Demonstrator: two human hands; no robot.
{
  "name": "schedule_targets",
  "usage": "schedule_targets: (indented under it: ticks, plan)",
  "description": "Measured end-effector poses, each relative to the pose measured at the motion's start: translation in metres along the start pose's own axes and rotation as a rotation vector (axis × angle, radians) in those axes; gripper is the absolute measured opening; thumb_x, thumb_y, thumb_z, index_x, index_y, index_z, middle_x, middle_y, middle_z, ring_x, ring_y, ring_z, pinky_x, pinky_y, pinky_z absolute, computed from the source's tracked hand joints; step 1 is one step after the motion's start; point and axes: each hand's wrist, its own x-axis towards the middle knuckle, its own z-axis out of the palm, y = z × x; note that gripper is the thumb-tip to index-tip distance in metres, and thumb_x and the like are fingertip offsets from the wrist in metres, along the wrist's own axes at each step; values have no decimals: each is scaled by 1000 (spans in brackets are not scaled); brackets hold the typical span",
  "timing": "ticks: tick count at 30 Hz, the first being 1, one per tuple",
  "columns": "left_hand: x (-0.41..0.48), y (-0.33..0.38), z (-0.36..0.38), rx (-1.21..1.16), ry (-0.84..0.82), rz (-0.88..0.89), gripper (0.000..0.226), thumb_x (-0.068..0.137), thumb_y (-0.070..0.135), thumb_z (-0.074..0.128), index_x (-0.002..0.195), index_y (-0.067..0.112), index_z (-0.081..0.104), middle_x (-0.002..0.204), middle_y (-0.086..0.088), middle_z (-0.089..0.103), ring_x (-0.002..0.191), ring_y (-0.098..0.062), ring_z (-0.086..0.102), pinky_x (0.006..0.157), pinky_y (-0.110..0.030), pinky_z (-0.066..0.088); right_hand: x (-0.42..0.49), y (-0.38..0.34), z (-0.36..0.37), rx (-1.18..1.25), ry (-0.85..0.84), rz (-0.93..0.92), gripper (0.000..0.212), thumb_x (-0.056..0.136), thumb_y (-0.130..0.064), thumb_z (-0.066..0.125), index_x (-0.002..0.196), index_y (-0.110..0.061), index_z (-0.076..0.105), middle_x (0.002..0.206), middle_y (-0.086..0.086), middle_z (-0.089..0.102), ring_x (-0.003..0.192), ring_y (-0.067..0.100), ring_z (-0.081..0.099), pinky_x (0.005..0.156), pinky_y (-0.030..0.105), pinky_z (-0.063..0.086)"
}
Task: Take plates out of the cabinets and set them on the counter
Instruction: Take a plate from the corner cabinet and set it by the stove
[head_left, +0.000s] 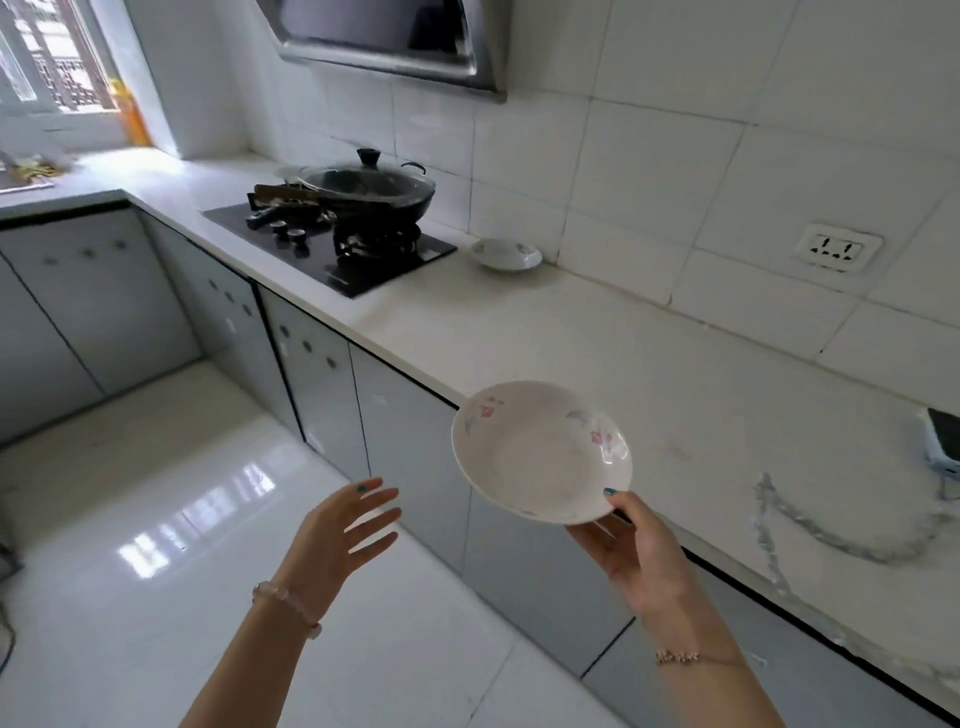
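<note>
My right hand (636, 551) grips a white plate with pink flower prints (540, 452) by its near rim, thumb on top. The plate hangs tilted in the air over the front edge of the white counter (597, 353). My left hand (340, 535) is held out over the floor to the left of the plate, fingers spread, holding nothing. A second flowered plate (506, 253) rests on the counter by the wall, just right of the stove. The grey lower cabinet doors (405, 431) under the counter are closed.
A black gas hob (332, 249) carries a lidded black wok (371, 189). A range hood (395, 41) hangs above it. A wall socket (839, 250) sits on the tiles, and a small device with a cable (943, 441) lies at the counter's right. Glossy white floor lies below.
</note>
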Motion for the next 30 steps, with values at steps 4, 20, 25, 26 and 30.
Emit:
schedule_targets:
  ticks: [4,20,25,26,30]
  plan:
    - [29,33,-52,-101,8,12,36,96,24,40,120,4,58,118,-14,66,106,-32,64,90,-48,48,33,22,56,-5,-59,19,13,90,-4,49,90,-1,62,69,11,72,62,20,71,54,31,58]
    - [105,173,-229,-231,222,192,35,94,21,41,119,2,58,116,-16,66,105,-33,64,81,-44,57,148,124,292,18,-222,139,15,88,-6,51,99,-4,61,76,16,73,69,25,72,56,33,59]
    - [122,190,-274,-278,316,225,37,93,24,41,118,3,59,118,-16,65,107,-33,63,81,-44,56,188,151,349,-25,-263,200,12,89,-5,50,94,-5,61,75,15,73,68,25,72,61,37,60]
    - [127,193,-281,-282,336,228,36,93,24,42,118,4,59,118,-16,65,106,-33,64,81,-44,56,197,156,360,-29,-275,214,12,89,-5,50,92,-5,61,74,15,73,68,25,72,62,37,60]
    - [157,210,-307,-296,413,240,35,95,24,41,117,5,60,117,-15,66,105,-32,64,86,-47,51,237,177,408,-57,-316,272,12,89,-5,49,91,-5,62,74,16,73,67,25,72,61,38,60]
